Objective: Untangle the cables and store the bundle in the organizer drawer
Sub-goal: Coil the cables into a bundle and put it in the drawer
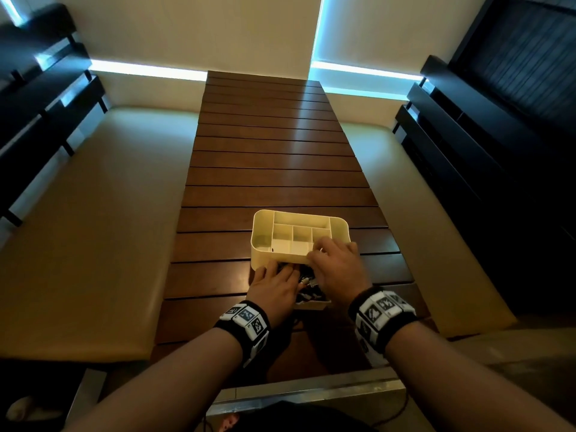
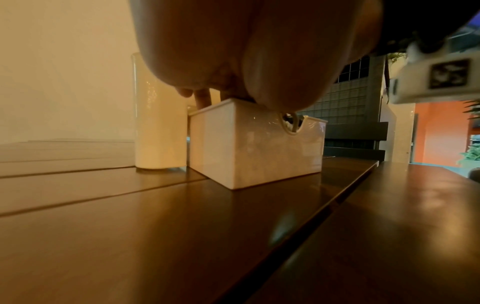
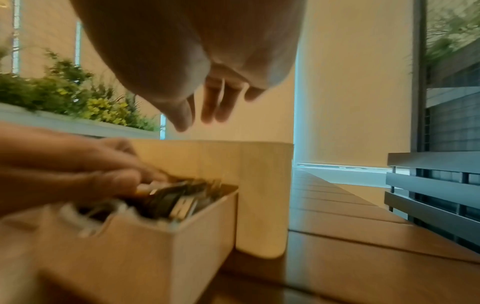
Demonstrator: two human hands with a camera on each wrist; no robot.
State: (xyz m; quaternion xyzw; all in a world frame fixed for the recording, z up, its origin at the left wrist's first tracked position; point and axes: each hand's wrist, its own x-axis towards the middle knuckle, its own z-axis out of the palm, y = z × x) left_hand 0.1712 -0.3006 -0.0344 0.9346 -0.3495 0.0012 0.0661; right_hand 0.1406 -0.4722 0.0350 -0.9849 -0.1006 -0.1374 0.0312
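No brand name or readable writing is showing anywhere; the only print is the black-and-white square marker patterns on the white blocks of the wristbands (image 1: 381, 310), which are sitting on black fabric cuffs.

The surface (image 1: 274, 169) is running up the middle of the head view as dark brown, glossy wooden slats with narrow grooves between them. Near its lower centre, the cream plastic organizer (image 1: 265, 241) is standing with rounded corners and thin straight dividers forming rectangular compartments. Its drawer (image 2: 254, 148), a smooth, boxy, glossy tray with a half-round finger notch in its front wall, is standing pulled out toward the bottom of the frame, touching the organizer body.

The cable bundle (image 1: 307, 283) is lying inside the drawer as a dark, mixed heap with pale connectors; in the right wrist view it is blurred.

The left hand (image 1: 274, 286) is lying over the drawer's left part, fingers pressing down on the cables; whether they are curling round any cable cannot be told. The right hand (image 3: 207, 96) is hovering above the organizer's near right corner, fingers loose and holding nothing.
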